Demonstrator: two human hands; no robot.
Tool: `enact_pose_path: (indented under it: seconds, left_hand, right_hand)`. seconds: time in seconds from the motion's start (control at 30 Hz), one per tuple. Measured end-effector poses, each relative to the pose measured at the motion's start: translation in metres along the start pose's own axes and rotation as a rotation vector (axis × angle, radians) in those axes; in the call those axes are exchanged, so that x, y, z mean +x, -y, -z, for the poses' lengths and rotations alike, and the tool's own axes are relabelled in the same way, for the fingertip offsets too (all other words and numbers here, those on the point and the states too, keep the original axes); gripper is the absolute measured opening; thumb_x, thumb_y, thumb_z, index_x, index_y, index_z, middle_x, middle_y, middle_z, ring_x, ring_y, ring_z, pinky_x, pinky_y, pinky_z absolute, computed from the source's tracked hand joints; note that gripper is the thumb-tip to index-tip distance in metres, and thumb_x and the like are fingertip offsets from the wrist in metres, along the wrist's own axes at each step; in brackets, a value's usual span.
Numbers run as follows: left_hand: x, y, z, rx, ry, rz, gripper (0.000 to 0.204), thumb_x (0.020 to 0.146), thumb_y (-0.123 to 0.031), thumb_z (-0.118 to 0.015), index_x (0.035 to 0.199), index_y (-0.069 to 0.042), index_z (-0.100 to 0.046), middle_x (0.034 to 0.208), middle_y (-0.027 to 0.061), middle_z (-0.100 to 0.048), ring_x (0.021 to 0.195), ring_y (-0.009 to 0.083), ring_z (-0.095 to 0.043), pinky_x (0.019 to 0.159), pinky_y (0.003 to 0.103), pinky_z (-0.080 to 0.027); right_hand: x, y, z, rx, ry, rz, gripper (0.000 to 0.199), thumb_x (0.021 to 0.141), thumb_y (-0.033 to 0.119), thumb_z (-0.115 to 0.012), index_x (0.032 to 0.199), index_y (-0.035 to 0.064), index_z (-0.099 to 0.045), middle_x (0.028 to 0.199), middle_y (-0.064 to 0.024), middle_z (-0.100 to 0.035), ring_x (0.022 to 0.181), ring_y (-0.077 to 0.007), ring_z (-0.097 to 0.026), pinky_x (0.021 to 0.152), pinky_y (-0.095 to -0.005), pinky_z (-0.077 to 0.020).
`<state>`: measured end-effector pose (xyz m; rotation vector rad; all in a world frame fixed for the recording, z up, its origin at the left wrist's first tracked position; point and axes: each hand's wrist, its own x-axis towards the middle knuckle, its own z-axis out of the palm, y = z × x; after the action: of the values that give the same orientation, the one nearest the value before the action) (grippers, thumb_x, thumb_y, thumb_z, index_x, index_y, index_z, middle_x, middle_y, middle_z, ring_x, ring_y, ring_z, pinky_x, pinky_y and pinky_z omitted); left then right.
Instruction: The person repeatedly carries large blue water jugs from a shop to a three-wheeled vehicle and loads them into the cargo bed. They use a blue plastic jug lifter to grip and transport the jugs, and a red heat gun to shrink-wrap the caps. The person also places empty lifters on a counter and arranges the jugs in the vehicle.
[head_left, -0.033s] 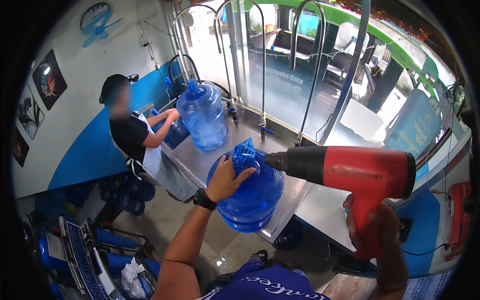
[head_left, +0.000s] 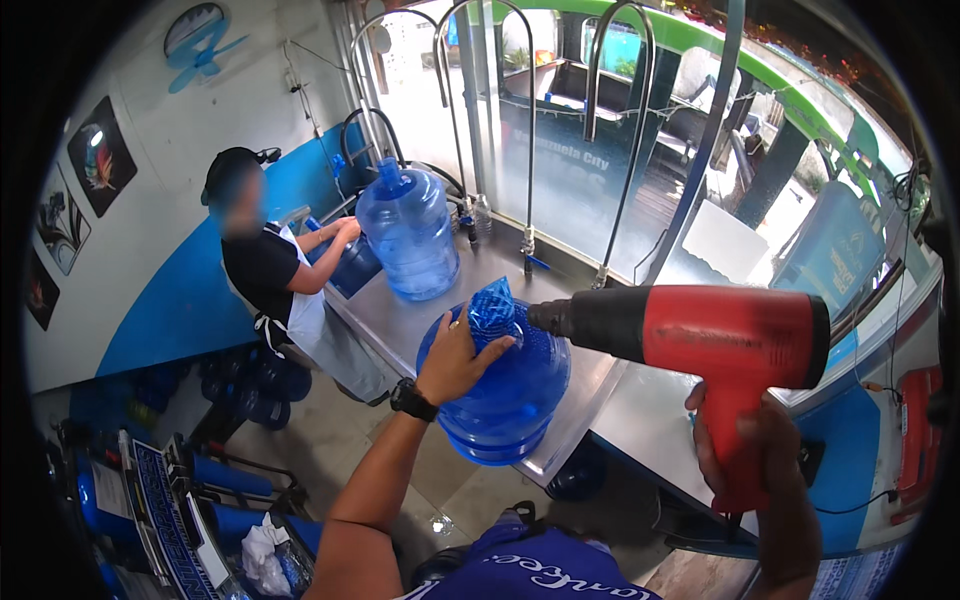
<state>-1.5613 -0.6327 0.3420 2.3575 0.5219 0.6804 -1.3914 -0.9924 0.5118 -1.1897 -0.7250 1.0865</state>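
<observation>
A large round blue water jug [head_left: 512, 415] stands upright on the steel counter in front of me. Over its neck sits a blue patterned plastic cap seal [head_left: 492, 308] with a pointed top. My left hand [head_left: 458, 362], a dark watch at its wrist, is curled round the near left side of the seal, thumb pointing right; part of its fingers is hidden. My right hand [head_left: 775, 445] grips the handle of a red and black heat gun [head_left: 725, 335]. The gun is level, its dark nozzle aimed left, close beside the seal.
A person [head_left: 265, 255] in an apron works at the counter's left end, hands at another blue jug [head_left: 355, 265]. Beside them stands a clear blue jug [head_left: 410, 235]. Tall curved metal spouts [head_left: 530, 150] rise along the steel counter's [head_left: 590, 385] window side.
The heat gun's rear has risen very slightly. My left hand stays at the seal, and the jugs have not moved on the counter.
</observation>
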Motion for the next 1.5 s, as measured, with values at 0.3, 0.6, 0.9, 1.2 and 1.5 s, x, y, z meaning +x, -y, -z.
enact_pose_path:
  seconds: [0.3,0.6,0.9,1.2,1.5]
  left_hand:
    - [-0.002,-0.003,-0.008,0.300,-0.044,0.044,0.089,0.092,-0.063,-0.061,0.143,0.008,-0.043,0.144,0.0359,-0.047,0.143,0.0458,-0.037,0.115,0.064,-0.023]
    - [-0.008,-0.009,-0.019,0.379,-0.126,0.121,0.096,0.091,-0.069,-0.057,0.148,0.007,-0.038,0.139,0.0338,-0.053,0.140,0.0444,-0.043,0.117,0.064,-0.022]
    - [-0.010,-0.019,-0.017,0.404,-0.133,0.212,0.093,0.089,-0.070,-0.059,0.143,0.004,-0.046,0.131,0.0305,-0.061,0.136,0.0425,-0.050,0.117,0.062,-0.024]
    - [-0.009,-0.026,-0.011,0.311,-0.194,0.162,0.075,0.084,-0.064,-0.070,0.129,-0.005,-0.064,0.126,0.0287,-0.064,0.132,0.0435,-0.052,0.116,0.061,-0.028]
    - [-0.006,-0.008,0.016,0.150,0.019,-0.002,0.099,0.079,-0.060,-0.079,0.145,0.004,-0.045,0.145,0.0302,-0.051,0.141,0.0385,-0.044,0.119,0.051,-0.027]
  right_hand:
    - [0.057,0.035,-0.013,-0.116,0.040,-0.106,0.049,0.090,0.029,-0.058,0.122,-0.0085,-0.053,0.077,-0.0139,-0.063,0.050,-0.0186,-0.061,0.045,-0.0295,-0.0514]
    - [0.075,0.032,-0.021,-0.130,0.012,-0.088,0.049,0.092,0.031,-0.057,0.121,-0.0086,-0.054,0.076,-0.0128,-0.064,0.047,-0.0158,-0.061,0.043,-0.0265,-0.0516]
    - [0.061,0.023,-0.018,-0.124,0.058,-0.159,0.050,0.086,0.027,-0.060,0.120,-0.0093,-0.054,0.073,-0.0154,-0.063,0.045,-0.0188,-0.060,0.042,-0.0284,-0.0513]
    - [0.042,-0.036,-0.001,0.018,-0.050,-0.061,0.057,0.079,0.031,-0.064,0.117,-0.0096,-0.053,0.073,-0.0177,-0.061,0.042,-0.0203,-0.057,0.038,-0.0297,-0.0489]
    - [0.031,-0.121,0.016,0.370,0.039,0.014,0.046,0.088,0.022,-0.061,0.123,-0.0074,-0.053,0.082,-0.0171,-0.064,0.050,-0.0215,-0.061,0.044,-0.0303,-0.0500]
